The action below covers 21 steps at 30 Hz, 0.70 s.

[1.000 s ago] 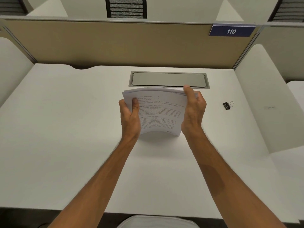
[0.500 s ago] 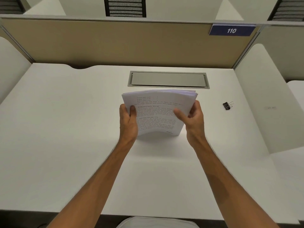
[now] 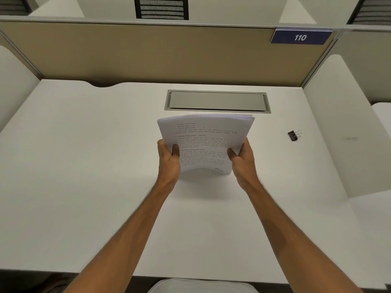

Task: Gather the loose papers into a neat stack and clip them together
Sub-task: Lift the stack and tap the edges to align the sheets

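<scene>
Desk: a white carrel desk (image 3: 84, 166) fills the scene, walled by a tan partition (image 3: 148, 58) at the back and white dividers at either side.
Cable cover: a grey metal lid (image 3: 216, 100) sits flush in the desk, just beyond the papers.
Seat sign: a blue plate (image 3: 300, 37) on the partition reads 110.
Papers: a printed stack (image 3: 205, 142) stands on its lower edge at mid-desk, bowed and tilted, sheet edges fanned slightly at the top right corner.
Left hand: the left hand (image 3: 169, 159) grips the stack's left edge, thumb on the front page.
Right hand: the right hand (image 3: 242, 159) clasps the right edge likewise.
Clip: a black binder clip (image 3: 293, 135) lies alone on the desk, well right of the papers.
</scene>
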Tool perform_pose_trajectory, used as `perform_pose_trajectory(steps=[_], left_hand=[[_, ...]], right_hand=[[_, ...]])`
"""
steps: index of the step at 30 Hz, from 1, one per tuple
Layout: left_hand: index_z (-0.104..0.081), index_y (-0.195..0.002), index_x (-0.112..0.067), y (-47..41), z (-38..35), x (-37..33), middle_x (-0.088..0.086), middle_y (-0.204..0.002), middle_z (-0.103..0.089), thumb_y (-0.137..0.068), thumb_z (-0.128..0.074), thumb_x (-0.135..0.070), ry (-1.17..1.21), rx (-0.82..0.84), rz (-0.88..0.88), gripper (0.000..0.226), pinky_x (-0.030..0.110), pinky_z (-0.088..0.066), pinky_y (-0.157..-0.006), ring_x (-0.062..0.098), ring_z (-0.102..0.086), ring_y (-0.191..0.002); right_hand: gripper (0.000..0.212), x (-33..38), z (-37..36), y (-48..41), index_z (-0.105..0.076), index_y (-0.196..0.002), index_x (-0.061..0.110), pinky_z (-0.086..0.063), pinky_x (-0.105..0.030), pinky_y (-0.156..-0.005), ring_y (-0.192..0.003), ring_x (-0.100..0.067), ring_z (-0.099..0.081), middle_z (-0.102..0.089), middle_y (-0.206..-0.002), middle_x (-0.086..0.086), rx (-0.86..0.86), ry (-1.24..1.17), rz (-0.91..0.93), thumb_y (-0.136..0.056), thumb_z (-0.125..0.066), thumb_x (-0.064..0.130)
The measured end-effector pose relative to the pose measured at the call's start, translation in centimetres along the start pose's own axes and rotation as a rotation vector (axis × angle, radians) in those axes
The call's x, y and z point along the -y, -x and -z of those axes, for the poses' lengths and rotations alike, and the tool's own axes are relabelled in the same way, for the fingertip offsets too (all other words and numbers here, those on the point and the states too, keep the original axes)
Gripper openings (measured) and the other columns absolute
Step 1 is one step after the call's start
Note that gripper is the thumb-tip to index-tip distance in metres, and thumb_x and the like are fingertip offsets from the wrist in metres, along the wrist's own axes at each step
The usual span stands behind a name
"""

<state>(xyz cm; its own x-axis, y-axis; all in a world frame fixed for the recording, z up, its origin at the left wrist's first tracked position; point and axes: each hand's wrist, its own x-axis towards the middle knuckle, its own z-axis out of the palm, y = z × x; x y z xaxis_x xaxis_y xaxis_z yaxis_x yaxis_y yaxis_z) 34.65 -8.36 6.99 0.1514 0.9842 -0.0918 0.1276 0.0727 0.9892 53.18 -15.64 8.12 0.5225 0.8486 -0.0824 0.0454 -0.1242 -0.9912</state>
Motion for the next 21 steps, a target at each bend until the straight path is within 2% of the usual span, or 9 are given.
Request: perform_pose_trajectory(steps=[4, 8, 10, 12, 14, 16, 18, 19, 21], left_hand=[[-0.037, -0.108, -0.041, -0.2, -0.3, -0.1, 0.008, -0.131, -0.047, -0.104, -0.043, -0.018, 0.008, -0.031, 0.007, 0.024, 0.038, -0.056, -0.091, 0.023, -0.053, -0.123], [-0.032, -0.119, -0.034, 0.2, -0.1, 0.2, 0.004, -0.132, -0.048, -0.105, -0.043, -0.014, -0.004, -0.001, 0.013, 0.027, 0.032, -0.056, -0.087, 0.021, -0.054, -0.122], [-0.03, -0.122, -0.035, 0.6, 0.1, 0.5, 0.0, -0.128, -0.05, -0.106, -0.041, -0.011, -0.03, 0.041, 0.035, 0.031, 0.026, -0.054, -0.083, 0.019, -0.055, -0.119], [-0.037, -0.126, -0.038, 1.0, 0.5, 0.6, -0.002, -0.123, -0.055, -0.105, -0.041, -0.01, -0.063, 0.029, 0.042, 0.035, 0.031, -0.056, -0.084, 0.019, -0.058, -0.116], [-0.047, -0.126, -0.035, 1.0, 0.9, 0.5, -0.001, -0.118, -0.061, -0.104, -0.043, -0.011, -0.11, -0.027, 0.042, 0.033, 0.039, -0.059, -0.088, 0.02, -0.062, -0.111], [-0.055, -0.119, -0.023, 1.1, 1.1, 0.0, 0.001, -0.112, -0.065, -0.103, -0.046, -0.01, -0.186, -0.081, 0.018, 0.023, 0.042, -0.061, -0.087, 0.019, -0.065, -0.103], [-0.055, -0.104, -0.013, 0.7, 1.5, -0.9, 0.004, -0.101, -0.067, -0.103, -0.046, -0.009, -0.32, -0.136, -0.083, 0.011, 0.046, -0.062, -0.077, 0.024, -0.067, -0.089], [-0.053, -0.095, -0.011, 0.4, 1.9, -1.5, 0.005, -0.092, -0.067, -0.102, -0.046, -0.008, -0.398, -0.157, -0.156, 0.01, 0.048, -0.06, -0.07, 0.029, -0.066, -0.081], [-0.046, -0.084, -0.015, -0.2, 2.8, -2.9, 0.006, -0.077, -0.063, -0.099, -0.048, -0.006, -0.557, -0.17, -0.287, 0.018, 0.044, -0.05, -0.058, 0.035, -0.059, -0.069]], right_hand=[[0.041, 0.0, -0.3, -0.3, -0.049, -0.135, 0.01, -0.057, -0.014, -0.073, -0.107, -0.012, -0.063, -0.062, -0.122, -0.01, -0.01, -0.009, 0.03, -0.097, -0.051, -0.005], [0.045, -0.8, -0.2, -0.4, -0.049, -0.138, 0.016, -0.06, -0.025, -0.086, -0.115, -0.018, -0.062, -0.063, -0.125, -0.007, -0.001, 0.003, 0.022, -0.097, -0.053, -0.002], [0.047, -1.4, -0.3, -0.1, -0.049, -0.139, 0.017, -0.058, -0.018, -0.084, -0.118, -0.019, -0.06, -0.062, -0.126, -0.004, 0.012, 0.027, -0.007, -0.096, -0.053, -0.003], [0.049, -1.7, -0.3, 0.0, -0.049, -0.139, 0.02, -0.057, -0.021, -0.087, -0.119, -0.02, -0.059, -0.063, -0.127, -0.002, 0.012, 0.049, -0.017, -0.096, -0.053, -0.003], [0.049, -1.5, -0.1, 0.0, -0.051, -0.137, 0.019, -0.056, -0.037, -0.097, -0.119, -0.02, -0.06, -0.064, -0.126, -0.001, 0.019, 0.063, -0.024, -0.095, -0.056, -0.003], [0.046, -0.7, 0.4, -0.1, -0.053, -0.129, 0.015, -0.055, -0.042, -0.098, -0.112, -0.016, -0.063, -0.066, -0.119, 0.001, 0.008, 0.063, -0.042, -0.089, -0.063, -0.005], [0.046, 0.8, 1.5, -0.3, -0.052, -0.118, 0.014, -0.052, -0.038, -0.096, -0.1, -0.006, -0.062, -0.065, -0.108, 0.008, -0.042, 0.075, -0.002, -0.081, -0.073, -0.004], [0.051, 1.8, 2.1, -0.4, -0.051, -0.118, 0.016, -0.049, -0.036, -0.099, -0.1, -0.005, -0.06, -0.064, -0.109, 0.007, -0.073, 0.099, 0.047, -0.078, -0.077, -0.001], [0.069, 3.7, 3.4, -0.6, -0.047, -0.131, 0.016, -0.043, -0.029, -0.107, -0.116, -0.011, -0.057, -0.059, -0.126, -0.001, -0.123, 0.186, 0.189, -0.073, -0.083, 0.008]])
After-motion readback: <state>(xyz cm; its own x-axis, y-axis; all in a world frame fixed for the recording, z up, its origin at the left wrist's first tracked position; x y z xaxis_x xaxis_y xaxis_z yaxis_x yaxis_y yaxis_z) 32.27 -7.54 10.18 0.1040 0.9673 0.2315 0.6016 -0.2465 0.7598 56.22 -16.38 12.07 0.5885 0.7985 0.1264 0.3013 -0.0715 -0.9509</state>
